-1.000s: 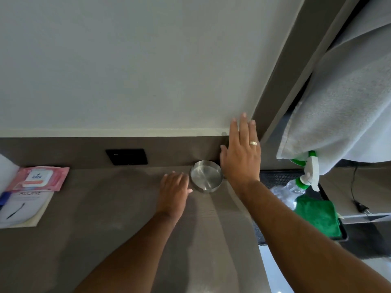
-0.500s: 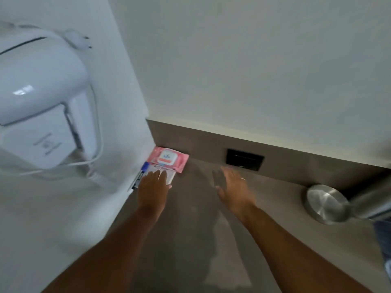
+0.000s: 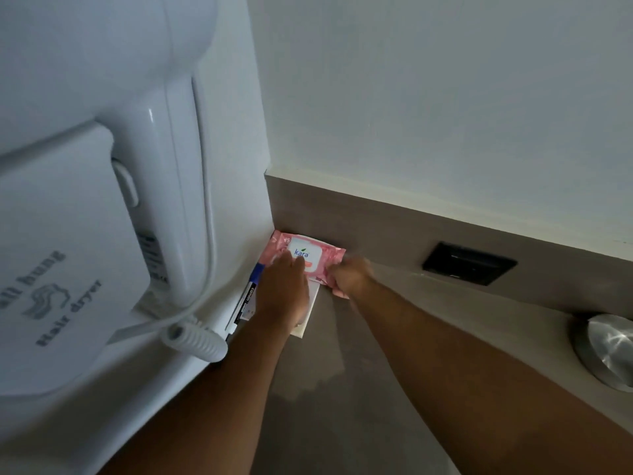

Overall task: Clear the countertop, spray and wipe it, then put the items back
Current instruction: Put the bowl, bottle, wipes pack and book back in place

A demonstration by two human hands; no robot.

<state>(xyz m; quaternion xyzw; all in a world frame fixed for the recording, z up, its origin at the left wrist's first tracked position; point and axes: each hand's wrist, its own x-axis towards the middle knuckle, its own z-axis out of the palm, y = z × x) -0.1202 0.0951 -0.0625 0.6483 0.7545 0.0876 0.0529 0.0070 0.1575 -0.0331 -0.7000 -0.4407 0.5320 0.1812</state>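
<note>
A pink wipes pack [image 3: 308,253] lies in the back left corner of the brown countertop [image 3: 359,389]. Under it sits a white packet [image 3: 310,311], with a dark blue pen-like item [image 3: 255,274] beside the left wall. My left hand [image 3: 282,293] rests flat on the white packet, fingertips touching the pink pack's near edge. My right hand [image 3: 351,275], blurred, grips the pink pack's right end. A round steel dish [image 3: 606,351] stands at the right edge of view.
A white wall-hung hair dryer [image 3: 85,200] with a coiled cord [image 3: 195,339] juts out from the left wall, close above the corner. A black socket plate [image 3: 469,264] sits in the brown backsplash.
The view swung left from the steel dish toward the corner. Both hands moved from beside the dish to the pink pack; the right hand has closed on its right end.
</note>
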